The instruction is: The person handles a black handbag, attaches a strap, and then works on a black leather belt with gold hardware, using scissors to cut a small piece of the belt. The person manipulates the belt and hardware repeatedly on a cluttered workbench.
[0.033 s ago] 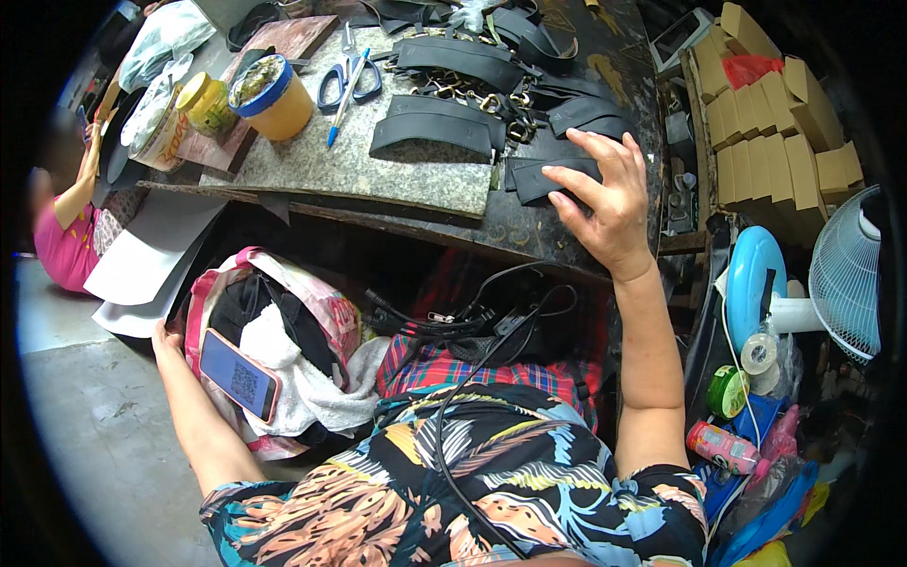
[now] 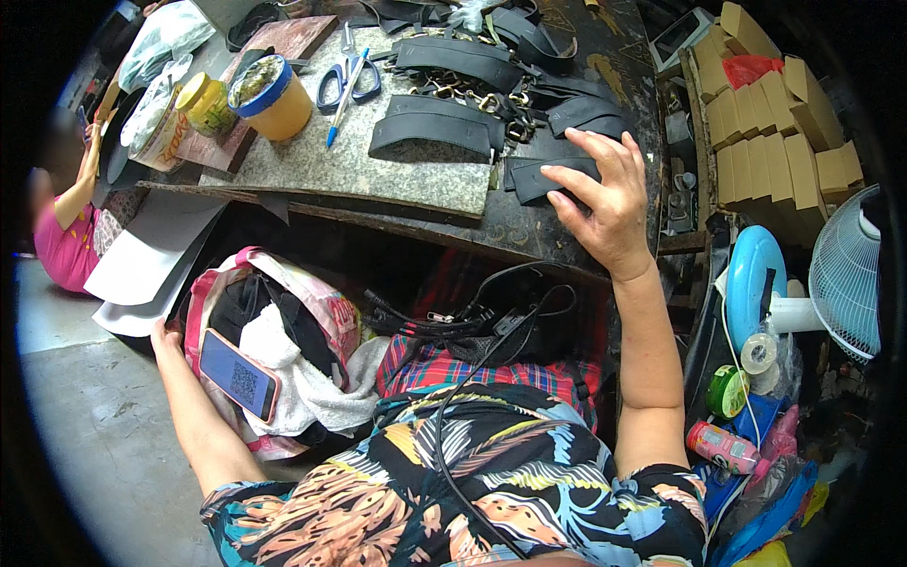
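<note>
My right hand (image 2: 607, 203) hovers over the table's near right part, fingers spread and curved, with nothing in it. Just beneath its fingertips lie flat black leather pieces (image 2: 532, 180); whether they touch I cannot tell. More black curved leather straps (image 2: 436, 128) with brass-coloured chains and clasps (image 2: 518, 118) rest on a grey stone slab (image 2: 359, 180). My left hand (image 2: 167, 337) is low on the left, between white sheets (image 2: 156, 248) and a pink-and-white bag (image 2: 201, 293); its fingers are mostly hidden. A phone (image 2: 238, 375) lies on the bag beside a white towel (image 2: 316, 392).
Blue-handled scissors (image 2: 331, 87), a pen (image 2: 348, 99) and a blue-rimmed tub (image 2: 283, 106) stand or lie on the slab. Cardboard boxes (image 2: 770, 170) and a fan (image 2: 846, 274) are on the right. At far left sits another person (image 2: 71, 236) in pink.
</note>
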A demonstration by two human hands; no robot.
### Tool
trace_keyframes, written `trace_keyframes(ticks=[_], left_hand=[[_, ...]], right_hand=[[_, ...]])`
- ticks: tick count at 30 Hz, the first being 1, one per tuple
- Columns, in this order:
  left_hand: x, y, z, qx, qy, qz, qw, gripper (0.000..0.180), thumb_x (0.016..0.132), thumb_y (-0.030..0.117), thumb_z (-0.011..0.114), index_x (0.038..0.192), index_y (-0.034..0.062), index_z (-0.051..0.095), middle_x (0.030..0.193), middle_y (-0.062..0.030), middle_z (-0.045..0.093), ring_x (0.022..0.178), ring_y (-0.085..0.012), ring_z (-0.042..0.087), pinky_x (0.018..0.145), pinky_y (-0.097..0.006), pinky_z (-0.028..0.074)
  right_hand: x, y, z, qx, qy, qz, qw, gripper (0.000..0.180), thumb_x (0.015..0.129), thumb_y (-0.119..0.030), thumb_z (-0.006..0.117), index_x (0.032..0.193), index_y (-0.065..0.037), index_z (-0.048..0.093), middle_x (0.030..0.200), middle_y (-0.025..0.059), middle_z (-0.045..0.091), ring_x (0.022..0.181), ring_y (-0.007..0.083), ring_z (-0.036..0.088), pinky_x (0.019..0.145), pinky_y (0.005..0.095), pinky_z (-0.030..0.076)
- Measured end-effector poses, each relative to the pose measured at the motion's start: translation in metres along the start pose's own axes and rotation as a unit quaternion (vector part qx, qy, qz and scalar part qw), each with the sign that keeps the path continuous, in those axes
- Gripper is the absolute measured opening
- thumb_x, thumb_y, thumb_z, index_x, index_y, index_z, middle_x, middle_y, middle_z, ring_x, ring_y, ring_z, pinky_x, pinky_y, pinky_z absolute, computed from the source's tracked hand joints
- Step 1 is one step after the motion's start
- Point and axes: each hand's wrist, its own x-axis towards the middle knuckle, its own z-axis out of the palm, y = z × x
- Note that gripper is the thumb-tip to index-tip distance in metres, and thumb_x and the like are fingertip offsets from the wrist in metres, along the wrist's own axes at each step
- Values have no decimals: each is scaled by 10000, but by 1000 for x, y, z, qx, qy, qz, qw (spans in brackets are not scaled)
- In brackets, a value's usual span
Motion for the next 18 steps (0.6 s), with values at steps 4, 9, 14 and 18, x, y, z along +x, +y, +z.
trace_keyframes(ticks=[4, 9, 14, 18], left_hand=[[-2, -4, 13, -9, 13, -11, 1000, 427, 854, 214, 757, 1161, -51, 623, 1136, -215, 674, 1042, -336, 681, 922, -447, 579], [-10, 4, 36, -16, 13, -11, 1000, 406, 853, 189, 750, 1150, -57, 621, 1136, -220, 670, 1028, -326, 684, 915, -438, 581], [-90, 33, 97, 20, 136, 71, 988, 385, 852, 163, 743, 1139, -64, 619, 1135, -225, 666, 1014, -317, 687, 908, -429, 583], [-227, 48, 177, 137, 139, 418, 887, 605, 865, 31, 705, 1381, -100, 418, 1379, -235, 515, 1214, -278, 568, 1030, -429, 493]], right_hand=[[-1, 2, 0, -10, 4, -5, 1000, 244, 773, -226, 765, 1014, -188, 773, 1304, 64, 632, 1233, 276, 564, 1147, 554, 318], [-1, 6, 2, -7, 45, 10, 999, 199, 789, -230, 761, 981, -178, 765, 1242, 50, 644, 1173, 273, 586, 1121, 555, 344], [-3, 10, 4, -7, 66, 41, 997, 186, 808, -208, 750, 985, -151, 762, 1197, 61, 654, 1134, 284, 598, 1092, 550, 373], [-2, 12, 3, 9, 52, 48, 997, 235, 794, -223, 758, 1018, -154, 766, 1193, 74, 656, 1131, 294, 592, 1076, 535, 387]])
